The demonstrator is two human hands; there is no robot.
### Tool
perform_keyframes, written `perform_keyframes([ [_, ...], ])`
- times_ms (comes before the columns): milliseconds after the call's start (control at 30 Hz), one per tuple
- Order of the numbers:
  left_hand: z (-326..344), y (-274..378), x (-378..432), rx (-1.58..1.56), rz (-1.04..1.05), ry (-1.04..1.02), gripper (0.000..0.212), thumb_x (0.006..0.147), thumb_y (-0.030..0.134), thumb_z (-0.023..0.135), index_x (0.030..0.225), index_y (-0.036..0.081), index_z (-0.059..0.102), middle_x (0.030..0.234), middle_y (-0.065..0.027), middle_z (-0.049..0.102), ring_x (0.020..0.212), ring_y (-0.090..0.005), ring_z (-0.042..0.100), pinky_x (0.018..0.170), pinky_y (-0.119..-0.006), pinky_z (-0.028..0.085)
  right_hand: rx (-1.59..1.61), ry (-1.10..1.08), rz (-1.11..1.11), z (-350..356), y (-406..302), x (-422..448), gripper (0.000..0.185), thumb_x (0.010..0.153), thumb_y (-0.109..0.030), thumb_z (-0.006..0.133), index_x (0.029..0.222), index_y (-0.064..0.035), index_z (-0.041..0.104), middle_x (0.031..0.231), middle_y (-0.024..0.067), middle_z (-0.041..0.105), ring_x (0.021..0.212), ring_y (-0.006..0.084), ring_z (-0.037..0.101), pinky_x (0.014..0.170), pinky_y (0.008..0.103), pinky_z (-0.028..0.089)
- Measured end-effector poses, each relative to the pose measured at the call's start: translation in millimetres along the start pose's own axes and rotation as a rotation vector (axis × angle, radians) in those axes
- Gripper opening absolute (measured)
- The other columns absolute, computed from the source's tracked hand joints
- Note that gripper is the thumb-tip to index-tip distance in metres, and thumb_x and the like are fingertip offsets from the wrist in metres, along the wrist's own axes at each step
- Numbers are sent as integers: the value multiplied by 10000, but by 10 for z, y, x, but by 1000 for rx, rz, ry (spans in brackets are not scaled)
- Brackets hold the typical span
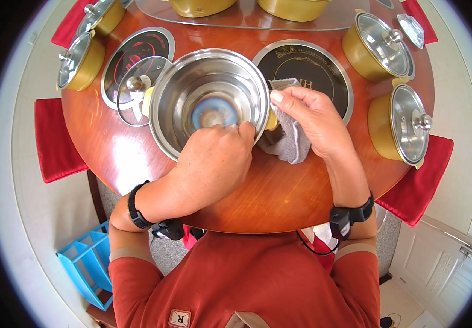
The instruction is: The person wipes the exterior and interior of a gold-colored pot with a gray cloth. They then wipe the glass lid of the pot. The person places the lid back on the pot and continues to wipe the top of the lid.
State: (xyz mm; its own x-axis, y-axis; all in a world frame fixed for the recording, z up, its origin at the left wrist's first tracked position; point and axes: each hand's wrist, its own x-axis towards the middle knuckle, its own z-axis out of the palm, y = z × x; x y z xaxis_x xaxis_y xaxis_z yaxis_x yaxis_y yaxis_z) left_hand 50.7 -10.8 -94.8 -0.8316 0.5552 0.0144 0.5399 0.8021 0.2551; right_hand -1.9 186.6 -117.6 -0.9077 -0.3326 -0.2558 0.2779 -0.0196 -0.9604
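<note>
A steel-lined pot [178,86] with yellow handles is tipped so that its inside faces up; a bluish heat stain marks its bottom. My left hand [217,162] is closed on the pot's near rim, its fingertips hidden inside. At the pot's right handle, my right hand [316,117] holds a grey cloth [295,143], thumb against the rim side. A glass lid [125,92] with a metal knob lies left of the pot, partly over a round cooktop [108,69]. Behind the cloth is another round black cooktop [338,88].
Lidded gold pots stand at the left [92,65] and right [377,127] of the round wooden table [260,205]. More gold pots [293,10] stand on the glass turntable [244,23] at the far side. Red-covered chairs [57,139] surround the table. A blue rack [86,262] is at lower left.
</note>
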Motion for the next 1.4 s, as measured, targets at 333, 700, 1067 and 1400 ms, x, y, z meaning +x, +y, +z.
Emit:
perform_keyframes([
  [333,8,7,-2,20,2,20,156,834,109,612,805,11,493,611,-148,567,573,-322,604,544,-409,490,109,65,-61,57,-69,-51,190,938,-166,587,1024,-5,640,903,18,634,842,59,562,728,227,455],
  [700,-2,15,-3,9,-4,4,157,826,106,615,809,10,493,620,-154,570,585,-330,605,550,-413,491,30,-96,6,-76,-71,-28,232,894,-176,697,1039,-17,609,943,13,630,856,73,577,745,228,472],
  [1067,17,6,-3,25,-14,5,155,829,106,614,819,4,498,617,-158,573,579,-335,604,550,-418,492,23,-144,51,-82,-80,-33,245,928,-235,663,1011,-5,673,892,7,662,817,77,601,739,239,486],
  [1400,23,19,-6,7,-56,44,202,856,168,648,846,12,521,615,-157,575,572,-341,601,540,-423,484,29,69,-13,-107,-16,-19,223,966,-215,598,983,2,645,818,42,663,746,79,580,678,232,459],
])
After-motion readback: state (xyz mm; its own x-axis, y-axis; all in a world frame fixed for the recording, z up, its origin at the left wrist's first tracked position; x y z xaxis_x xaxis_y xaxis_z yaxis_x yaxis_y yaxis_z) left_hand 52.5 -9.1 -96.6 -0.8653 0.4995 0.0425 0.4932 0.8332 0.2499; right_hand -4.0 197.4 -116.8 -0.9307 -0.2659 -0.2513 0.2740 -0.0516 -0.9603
